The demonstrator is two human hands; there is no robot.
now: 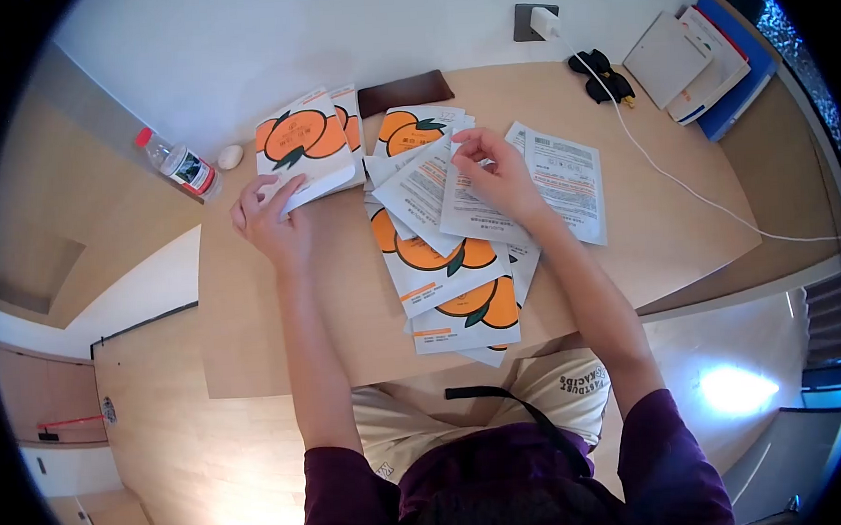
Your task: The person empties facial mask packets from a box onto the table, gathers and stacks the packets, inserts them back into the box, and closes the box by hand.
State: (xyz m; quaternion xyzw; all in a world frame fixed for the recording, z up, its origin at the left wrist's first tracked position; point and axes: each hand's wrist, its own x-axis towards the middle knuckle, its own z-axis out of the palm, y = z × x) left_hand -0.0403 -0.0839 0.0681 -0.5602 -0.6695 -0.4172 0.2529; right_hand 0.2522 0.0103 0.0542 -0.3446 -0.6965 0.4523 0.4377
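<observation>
My left hand (pixel 276 222) is at the near edge of a white box (pixel 304 141) printed with oranges, its fingers closed on the lower left corner. Behind that box, partly hidden, stands a second box with the same print. My right hand (pixel 499 176) is over a pile of flat sachets, thumb and fingertips pinched at the upper edge of a silver-white sachet (pixel 479 213) lying text side up. Other sachets fan out around it, some with the orange picture (pixel 439 262) up, others, like the right-hand sachet (pixel 572 190), with printed text up.
A dark brown case (pixel 406 92) lies behind the sachets. At left are a red-capped bottle (pixel 180 165) and a white round object (pixel 231 157). A white cable (pixel 665 172) runs from the wall charger (pixel 545 22) past black sunglasses (pixel 603 78). Books (pixel 689 63) stand at right.
</observation>
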